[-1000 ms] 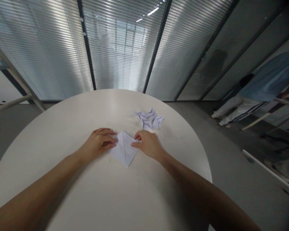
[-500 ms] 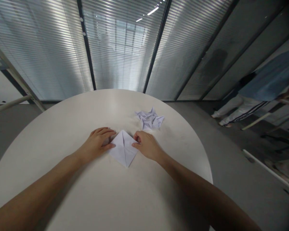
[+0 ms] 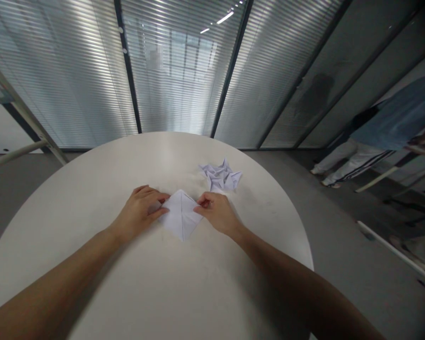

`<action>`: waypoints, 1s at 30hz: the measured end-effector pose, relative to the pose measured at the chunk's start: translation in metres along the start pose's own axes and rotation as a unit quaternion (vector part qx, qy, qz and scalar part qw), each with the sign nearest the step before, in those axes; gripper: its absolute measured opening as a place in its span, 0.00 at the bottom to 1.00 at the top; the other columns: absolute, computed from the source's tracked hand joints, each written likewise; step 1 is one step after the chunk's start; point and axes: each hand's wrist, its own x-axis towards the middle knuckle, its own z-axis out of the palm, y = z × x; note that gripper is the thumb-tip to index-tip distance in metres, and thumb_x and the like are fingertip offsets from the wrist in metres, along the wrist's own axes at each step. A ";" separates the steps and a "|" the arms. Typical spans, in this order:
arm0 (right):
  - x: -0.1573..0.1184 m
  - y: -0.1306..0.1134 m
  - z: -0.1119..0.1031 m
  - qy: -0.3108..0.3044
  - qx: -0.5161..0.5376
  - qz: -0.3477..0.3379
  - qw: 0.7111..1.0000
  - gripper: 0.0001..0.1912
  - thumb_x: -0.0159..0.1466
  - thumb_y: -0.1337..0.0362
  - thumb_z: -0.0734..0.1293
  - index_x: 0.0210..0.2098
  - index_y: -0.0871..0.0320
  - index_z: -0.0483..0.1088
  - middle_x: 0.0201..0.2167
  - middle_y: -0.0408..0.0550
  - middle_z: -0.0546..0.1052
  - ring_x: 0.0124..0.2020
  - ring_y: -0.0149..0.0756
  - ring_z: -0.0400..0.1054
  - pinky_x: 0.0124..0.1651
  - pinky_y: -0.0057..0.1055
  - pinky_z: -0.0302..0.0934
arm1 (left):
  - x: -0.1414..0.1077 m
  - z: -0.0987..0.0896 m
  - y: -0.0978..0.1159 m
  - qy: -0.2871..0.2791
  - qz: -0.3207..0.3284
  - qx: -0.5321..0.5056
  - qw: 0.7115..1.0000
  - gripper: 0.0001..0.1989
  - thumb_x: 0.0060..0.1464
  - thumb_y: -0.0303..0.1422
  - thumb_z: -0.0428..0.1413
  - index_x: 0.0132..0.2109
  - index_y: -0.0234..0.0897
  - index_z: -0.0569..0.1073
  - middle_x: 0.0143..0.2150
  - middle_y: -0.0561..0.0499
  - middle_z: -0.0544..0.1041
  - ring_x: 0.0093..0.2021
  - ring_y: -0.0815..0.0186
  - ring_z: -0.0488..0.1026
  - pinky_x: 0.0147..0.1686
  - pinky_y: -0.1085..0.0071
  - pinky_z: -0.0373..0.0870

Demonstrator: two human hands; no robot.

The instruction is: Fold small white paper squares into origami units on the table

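A folded white sheet of paper (image 3: 182, 216), diamond-shaped with a crease down its middle, is between my two hands over the table. My left hand (image 3: 141, 208) pinches its left corner, thumb on top and fingers behind. At the right corner, my right hand (image 3: 216, 211) grips the paper between thumb and curled fingers. Just beyond my right hand lies a spiky folded paper piece (image 3: 220, 175) with several points, which neither hand touches.
The round white table (image 3: 145, 293) has its far edge close to a glass wall with blinds (image 3: 177, 85). A pale metal frame (image 3: 38, 127) stands at the left. Off to the right, a person in a blue top (image 3: 393, 123) stands on the grey floor.
The paper's lower tip has shifted slightly up and left, and the open gap along its centre fold no longer shows. My left fingers have curled in more around its corner.
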 end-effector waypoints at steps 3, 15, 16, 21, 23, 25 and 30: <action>-0.004 -0.006 -0.003 0.073 -0.019 -0.065 0.995 0.05 0.57 0.68 0.68 0.25 0.57 0.71 0.26 0.42 0.75 0.32 0.32 0.68 0.39 0.30 0.58 | 0.000 -0.008 0.009 0.112 0.026 0.004 0.993 0.06 0.56 0.34 0.56 0.41 0.41 0.74 0.35 0.52 0.78 0.40 0.64 0.72 0.51 0.59 0.63; -0.001 0.012 -0.012 -0.095 -0.162 -0.222 0.957 0.10 0.53 0.76 0.66 0.30 0.57 0.74 0.35 0.43 0.78 0.41 0.35 0.68 0.48 0.33 0.55 | -0.001 -0.015 0.010 -0.111 0.104 0.023 0.988 0.08 0.54 0.26 0.52 0.36 0.40 0.76 0.34 0.50 0.76 0.37 0.64 0.70 0.40 0.66 0.63; -0.001 0.012 -0.011 -0.100 -0.157 -0.216 0.958 0.09 0.54 0.75 0.66 0.30 0.57 0.74 0.36 0.44 0.78 0.41 0.35 0.68 0.48 0.33 0.55 | 0.000 -0.015 0.012 -0.132 0.098 0.014 0.986 0.09 0.53 0.25 0.52 0.36 0.40 0.76 0.33 0.50 0.76 0.37 0.64 0.70 0.41 0.66 0.64; -0.001 0.011 -0.003 -0.056 -0.148 -0.161 0.974 0.08 0.59 0.65 0.68 0.24 0.58 0.72 0.43 0.47 0.76 0.46 0.36 0.67 0.51 0.33 0.55 | 0.001 -0.012 0.014 -0.138 0.073 0.005 0.988 0.09 0.57 0.28 0.50 0.39 0.40 0.76 0.33 0.49 0.75 0.37 0.64 0.70 0.41 0.66 0.64; 0.000 0.011 0.001 -0.038 -0.149 -0.147 0.977 0.05 0.58 0.64 0.70 0.27 0.58 0.72 0.45 0.49 0.75 0.48 0.37 0.66 0.53 0.35 0.54 | 0.001 -0.007 0.011 -0.126 0.058 0.019 0.990 0.10 0.59 0.31 0.50 0.39 0.40 0.76 0.35 0.48 0.76 0.38 0.63 0.70 0.40 0.66 0.64; 0.002 0.011 0.003 -0.027 -0.147 -0.121 0.981 0.07 0.57 0.67 0.71 0.36 0.58 0.72 0.45 0.49 0.75 0.49 0.38 0.65 0.53 0.35 0.54 | 0.000 -0.003 0.007 -0.107 0.035 0.034 0.993 0.09 0.59 0.32 0.51 0.43 0.41 0.76 0.39 0.47 0.76 0.42 0.61 0.69 0.42 0.65 0.64; 0.005 0.007 0.004 -0.030 -0.140 -0.062 0.988 0.21 0.56 0.70 0.70 0.49 0.56 0.69 0.43 0.47 0.76 0.46 0.37 0.67 0.50 0.34 0.56 | -0.001 0.001 0.000 -0.064 -0.066 0.048 0.995 0.22 0.54 0.40 0.56 0.54 0.38 0.69 0.46 0.44 0.75 0.46 0.55 0.68 0.45 0.59 0.65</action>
